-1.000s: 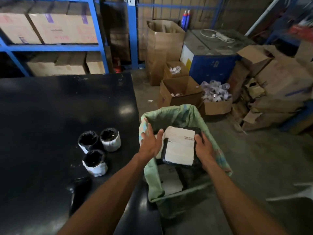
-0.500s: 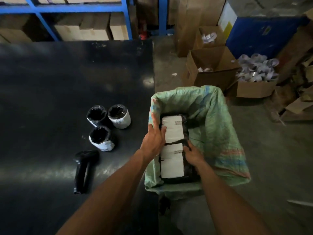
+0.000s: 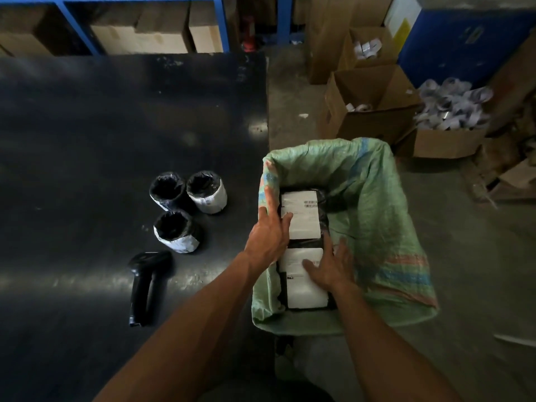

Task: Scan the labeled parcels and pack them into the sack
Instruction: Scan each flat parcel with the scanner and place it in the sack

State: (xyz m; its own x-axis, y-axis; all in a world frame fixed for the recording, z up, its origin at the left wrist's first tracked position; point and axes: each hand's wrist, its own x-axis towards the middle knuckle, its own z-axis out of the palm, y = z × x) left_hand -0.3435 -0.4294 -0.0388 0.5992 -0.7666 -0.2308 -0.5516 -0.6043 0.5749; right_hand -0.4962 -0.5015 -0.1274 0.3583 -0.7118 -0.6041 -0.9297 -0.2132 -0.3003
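A green woven sack (image 3: 377,216) stands open beside the black table (image 3: 101,134). Two black parcels with white labels lie flat inside it, a far one (image 3: 304,216) and a near one (image 3: 304,291). My left hand (image 3: 271,230) rests with straight fingers on the far parcel's left edge, against the sack's wall. Spread flat, my right hand (image 3: 330,268) presses on the near parcel's label. Three small round black parcels (image 3: 188,210) with white labels stand on the table. A black handheld scanner (image 3: 146,285) lies on the table near them.
Open cardboard boxes (image 3: 374,103) with small white items stand on the concrete floor behind the sack. A blue cabinet (image 3: 464,44) is at the far right. Blue shelving (image 3: 145,27) with cartons runs behind the table.
The parcel went down from the sack's mouth into the sack and now lies flat behind another. Both hands have let go and lie flat on the parcels.
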